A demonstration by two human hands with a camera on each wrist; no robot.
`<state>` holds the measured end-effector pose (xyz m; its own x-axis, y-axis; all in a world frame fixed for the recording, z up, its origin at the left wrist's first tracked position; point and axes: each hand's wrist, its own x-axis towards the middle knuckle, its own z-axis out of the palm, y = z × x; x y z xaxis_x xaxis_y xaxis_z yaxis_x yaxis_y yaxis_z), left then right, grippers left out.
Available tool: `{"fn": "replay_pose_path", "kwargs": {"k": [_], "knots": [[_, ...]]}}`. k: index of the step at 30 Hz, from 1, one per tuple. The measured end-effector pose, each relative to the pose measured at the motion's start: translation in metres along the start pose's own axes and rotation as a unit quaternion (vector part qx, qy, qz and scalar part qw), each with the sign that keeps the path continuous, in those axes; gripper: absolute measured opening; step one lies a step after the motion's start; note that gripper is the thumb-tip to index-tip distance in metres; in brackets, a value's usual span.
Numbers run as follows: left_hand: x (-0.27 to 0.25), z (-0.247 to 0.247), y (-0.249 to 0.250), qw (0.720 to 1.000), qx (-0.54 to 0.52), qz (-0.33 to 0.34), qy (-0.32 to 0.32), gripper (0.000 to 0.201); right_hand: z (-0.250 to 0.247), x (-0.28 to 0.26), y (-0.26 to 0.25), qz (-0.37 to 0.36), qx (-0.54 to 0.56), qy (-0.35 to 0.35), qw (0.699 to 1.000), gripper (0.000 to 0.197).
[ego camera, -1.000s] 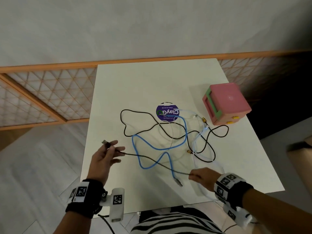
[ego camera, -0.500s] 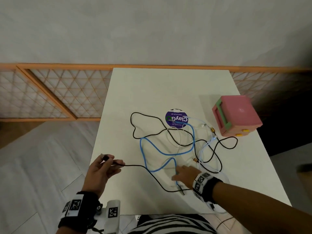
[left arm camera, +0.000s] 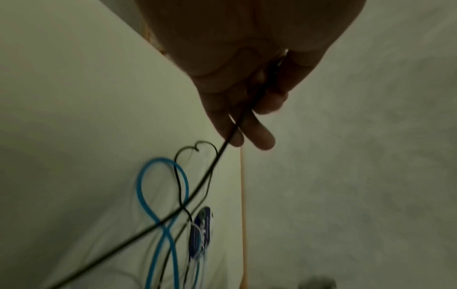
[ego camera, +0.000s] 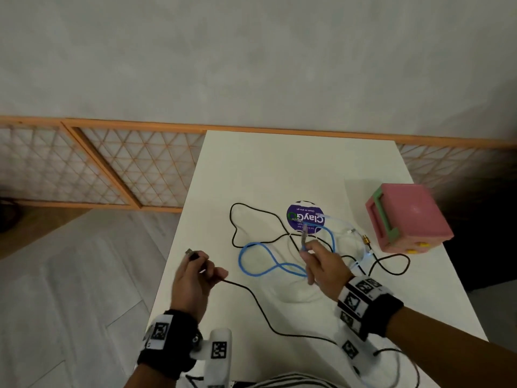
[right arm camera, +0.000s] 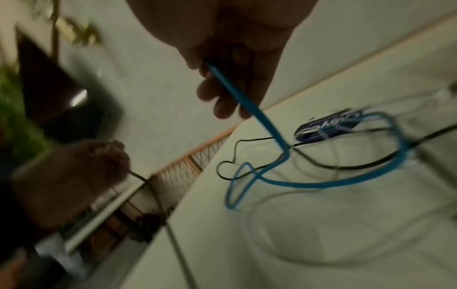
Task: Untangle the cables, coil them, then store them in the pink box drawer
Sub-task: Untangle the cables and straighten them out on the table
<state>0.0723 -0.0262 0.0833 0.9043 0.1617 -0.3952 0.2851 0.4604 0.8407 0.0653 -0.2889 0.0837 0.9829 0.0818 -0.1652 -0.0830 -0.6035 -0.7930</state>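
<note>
A black cable (ego camera: 253,296), a blue cable (ego camera: 251,249) and a thin white cable (ego camera: 361,253) lie tangled on the white table (ego camera: 279,169). My left hand (ego camera: 195,275) grips the black cable near its plug end at the table's left edge; the cord (left arm camera: 205,176) runs out between the fingers. My right hand (ego camera: 321,264) holds the blue cable's plug end raised above the tangle; the blue cord (right arm camera: 247,101) leaves its fingers downward. The pink box (ego camera: 405,217) with a green handle stands at the right edge, its drawer closed.
A round purple sticker (ego camera: 305,217) lies on the table beyond the tangle. A gold connector (ego camera: 366,240) rests near the pink box. A wooden lattice screen (ego camera: 98,166) stands to the left, and the black cable trails off the table's near edge.
My right hand let go of the black cable, picked up the blue cable's plug end and lifted it toward the sticker. The left hand kept its hold on the black plug end.
</note>
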Motion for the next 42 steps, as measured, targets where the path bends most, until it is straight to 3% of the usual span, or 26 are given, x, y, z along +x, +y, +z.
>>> {"fn": "replay_pose_path", "kwargs": {"k": [2, 5, 7, 8, 10, 14, 19, 24, 27, 29, 31, 32, 34, 36, 37, 39, 42], "knots": [[0.003, 0.024, -0.004, 0.999, -0.001, -0.025, -0.020, 0.023, 0.015, 0.011, -0.017, -0.008, 0.013, 0.012, 1.000, 0.019], [0.004, 0.054, -0.010, 0.995, 0.039, -0.024, -0.085, 0.007, 0.039, 0.023, -0.043, -0.035, -0.008, -0.010, 0.999, 0.008], [0.009, 0.062, -0.012, 0.989, 0.082, -0.021, -0.120, 0.033, 0.051, 0.027, -0.058, -0.030, -0.014, -0.038, 0.999, 0.018], [0.011, 0.064, -0.012, 0.987, 0.102, -0.006, -0.122, 0.033, 0.053, 0.027, -0.064, -0.026, -0.022, -0.046, 0.998, 0.021], [0.015, 0.062, -0.011, 0.986, 0.133, 0.034, -0.096, 0.024, 0.055, 0.027, -0.066, -0.033, -0.030, -0.052, 0.998, 0.022], [0.033, 0.042, 0.001, 0.995, 0.086, 0.059, -0.002, 0.035, 0.033, 0.030, -0.036, -0.004, -0.105, -0.093, 0.990, 0.013], [0.046, 0.015, 0.015, 0.998, -0.050, 0.042, -0.014, 0.036, -0.020, 0.055, 0.028, 0.106, -0.196, -0.091, 0.971, 0.006], [0.054, -0.008, 0.018, 0.998, -0.033, 0.051, 0.022, 0.036, -0.033, 0.066, 0.040, 0.163, -0.208, -0.062, 0.963, 0.023], [0.051, -0.003, 0.010, 0.990, 0.119, 0.066, -0.031, 0.031, -0.020, 0.069, 0.015, 0.098, -0.300, -0.020, 0.949, 0.033], [0.044, 0.015, 0.004, 0.956, 0.257, 0.093, -0.111, 0.027, -0.004, 0.071, -0.011, 0.026, -0.377, 0.025, 0.925, 0.047], [0.038, 0.036, -0.003, 0.922, 0.320, 0.114, -0.188, 0.031, 0.007, 0.066, -0.042, -0.050, -0.403, 0.052, 0.912, 0.037], [0.037, 0.044, -0.005, 0.917, 0.325, 0.114, -0.200, 0.036, 0.013, 0.065, -0.051, -0.098, -0.410, 0.049, 0.905, 0.027], [0.039, 0.057, -0.006, 0.933, 0.298, 0.096, -0.181, 0.040, 0.026, 0.060, -0.073, -0.143, -0.368, -0.037, 0.918, 0.023], [0.044, 0.063, -0.007, 0.955, 0.247, 0.068, -0.148, 0.034, 0.036, 0.052, -0.080, -0.091, -0.291, -0.140, 0.942, 0.034], [0.046, 0.065, -0.006, 0.962, 0.231, 0.061, -0.134, 0.027, 0.037, 0.049, -0.078, -0.080, -0.257, -0.158, 0.950, 0.035], [0.052, 0.063, -0.003, 0.968, 0.220, 0.068, -0.096, 0.027, 0.037, 0.042, -0.067, -0.060, -0.214, -0.154, 0.963, 0.030], [0.066, 0.048, 0.010, 0.987, 0.137, 0.079, -0.014, 0.036, 0.015, 0.042, -0.037, 0.026, -0.247, -0.135, 0.959, 0.031]]}}
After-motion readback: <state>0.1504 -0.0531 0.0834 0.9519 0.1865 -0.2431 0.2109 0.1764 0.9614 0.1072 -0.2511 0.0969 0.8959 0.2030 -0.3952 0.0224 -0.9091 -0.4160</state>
